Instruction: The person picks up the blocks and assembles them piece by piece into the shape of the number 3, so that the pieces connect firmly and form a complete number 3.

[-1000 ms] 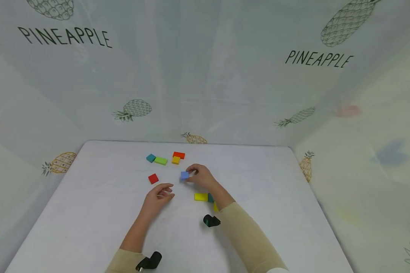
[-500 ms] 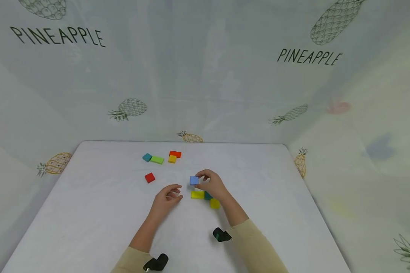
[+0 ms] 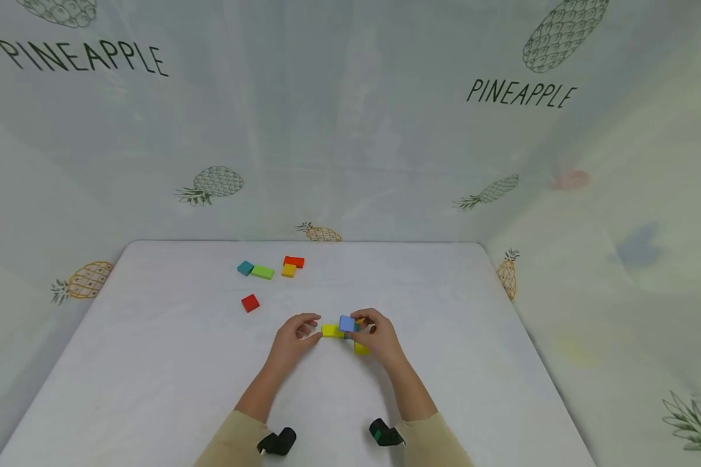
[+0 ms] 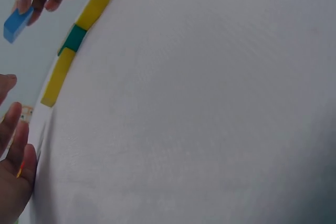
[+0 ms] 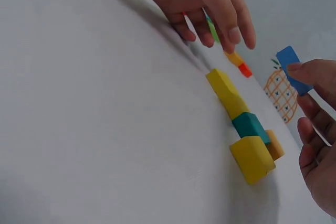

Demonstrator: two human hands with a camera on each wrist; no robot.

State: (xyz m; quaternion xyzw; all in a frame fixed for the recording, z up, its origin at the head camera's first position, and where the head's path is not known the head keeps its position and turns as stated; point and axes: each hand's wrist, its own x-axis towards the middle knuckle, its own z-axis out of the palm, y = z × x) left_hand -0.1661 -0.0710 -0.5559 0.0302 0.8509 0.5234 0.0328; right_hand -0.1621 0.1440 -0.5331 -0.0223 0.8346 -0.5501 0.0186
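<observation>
My right hand (image 3: 383, 340) pinches a blue block (image 3: 347, 323) between thumb and fingers. It holds the block raised over a joined group on the table. That group has a long yellow block (image 3: 330, 331), a teal block (image 5: 251, 125), another yellow block (image 5: 252, 158) and an orange block (image 5: 275, 145). In the head view the blue block partly hides the teal one. My left hand (image 3: 291, 342) holds nothing; its fingers are loosely bent near the left end of the long yellow block. In the left wrist view the orange block is mostly hidden.
Farther back on the white table (image 3: 169, 363) lie a teal block (image 3: 245, 268), a light green block (image 3: 263, 272), a red-orange block (image 3: 294, 261) and an orange-yellow block (image 3: 289, 270). A red block (image 3: 250, 303) lies alone, left of centre. A pineapple-print curtain (image 3: 350, 130) hangs behind the table.
My right hand has carried the blue block rightward and nearer to me, over the joined blocks. My left hand has moved right, up to the long yellow block. The head view has shifted slightly.
</observation>
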